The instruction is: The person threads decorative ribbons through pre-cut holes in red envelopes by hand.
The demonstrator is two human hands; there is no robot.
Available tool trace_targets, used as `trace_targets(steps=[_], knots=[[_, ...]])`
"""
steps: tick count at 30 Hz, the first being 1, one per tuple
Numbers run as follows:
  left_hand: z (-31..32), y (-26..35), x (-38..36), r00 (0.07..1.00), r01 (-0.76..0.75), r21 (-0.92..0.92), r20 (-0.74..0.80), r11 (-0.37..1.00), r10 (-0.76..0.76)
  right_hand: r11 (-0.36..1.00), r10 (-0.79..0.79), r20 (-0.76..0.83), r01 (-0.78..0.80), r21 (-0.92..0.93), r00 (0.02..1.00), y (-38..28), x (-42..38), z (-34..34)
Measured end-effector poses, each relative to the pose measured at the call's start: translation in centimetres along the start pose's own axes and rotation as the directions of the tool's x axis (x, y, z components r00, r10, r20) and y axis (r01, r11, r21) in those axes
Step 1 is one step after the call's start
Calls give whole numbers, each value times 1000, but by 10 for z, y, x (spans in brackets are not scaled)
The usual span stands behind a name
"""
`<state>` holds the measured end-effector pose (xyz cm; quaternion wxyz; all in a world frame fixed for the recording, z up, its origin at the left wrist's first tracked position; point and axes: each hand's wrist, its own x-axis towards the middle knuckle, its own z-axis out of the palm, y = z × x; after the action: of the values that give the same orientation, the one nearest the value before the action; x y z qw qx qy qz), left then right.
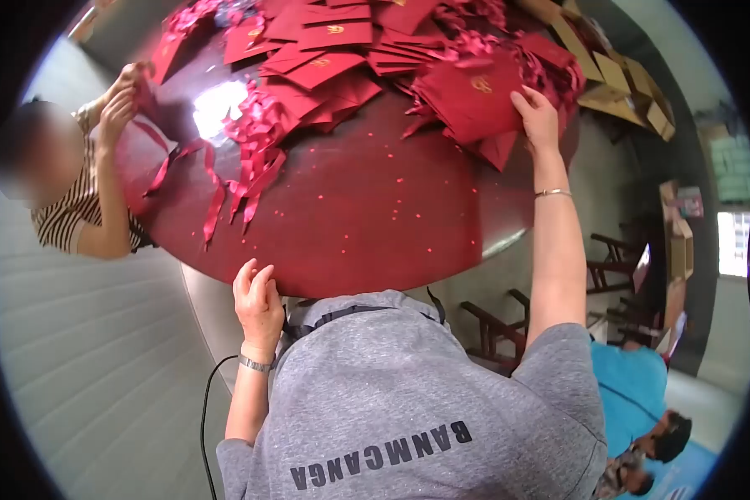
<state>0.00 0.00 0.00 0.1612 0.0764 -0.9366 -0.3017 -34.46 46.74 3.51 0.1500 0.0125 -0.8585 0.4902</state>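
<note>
My right hand (537, 117) reaches to the far right of the round table, its thumb and fingers closed on the edge of a red paper bag (479, 92) with a gold emblem. That bag lies over other red bags with ribbon handles. Near the table's front edge is my left hand (258, 304), its fingers loosely bent and apart, with nothing visible in it. Many more red bags (325, 71) are heaped across the back of the table. Loose red ribbons (254, 142) lie left of the heap.
The dark red table (333, 242) carries scattered tiny red bits. At the left, another person (83, 175) in a striped shirt handles red ribbon. Opened cardboard boxes (617, 79) stand at the back right. Wooden chairs (496, 329) and a person in blue (633, 387) are at the right.
</note>
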Motion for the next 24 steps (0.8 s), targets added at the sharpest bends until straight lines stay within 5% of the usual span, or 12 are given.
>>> trace_targets(steps=[1, 3, 5, 7, 8, 11, 15, 19, 21, 22, 23, 24], knots=[[-6, 3, 4, 999, -27, 46, -23, 999, 28, 894, -98, -37, 71, -443, 995, -2, 8, 4], [16, 24, -12, 998, 54, 10, -39, 998, -54, 703, -361, -149, 163, -692, 921, -11, 10, -11], [1, 14, 5, 994, 5, 86, -109, 996, 5, 774, -459, -90, 349, -528, 884, -26, -13, 45], [-11, 9, 19, 994, -17, 123, -105, 992, 30, 603, -418, 218, 449, -659, 882, -22, -40, 84], [-17, 8, 25, 990, -44, 140, -124, 989, 61, 519, -257, 334, 421, -744, 907, -15, -48, 92], [-55, 21, 38, 981, -119, 142, -139, 983, 139, 304, -185, 208, 257, -917, 960, -37, -56, 99], [-125, 40, 46, 944, -207, 167, -223, 964, 242, 524, -526, 334, 607, -597, 782, -84, -61, 145], [-214, 37, 28, 880, -37, 278, -446, 960, 163, 557, -634, 420, 760, -334, 649, -136, -57, 217], [-277, 9, -15, 609, 275, 26, -778, 961, -153, 510, -608, 454, 759, -405, 651, -134, -36, 254], [-317, 1, -35, 368, 259, -130, -903, 957, -222, 519, -583, 468, 748, -413, 664, -134, -28, 267], [-364, -14, -79, 334, 355, 31, -938, 934, -96, 525, -561, 484, 741, -418, 671, -134, -20, 280], [-420, -36, -140, 122, 15, -272, -955, 962, -271, 531, -513, 560, 753, -388, 650, -129, -13, 288]])
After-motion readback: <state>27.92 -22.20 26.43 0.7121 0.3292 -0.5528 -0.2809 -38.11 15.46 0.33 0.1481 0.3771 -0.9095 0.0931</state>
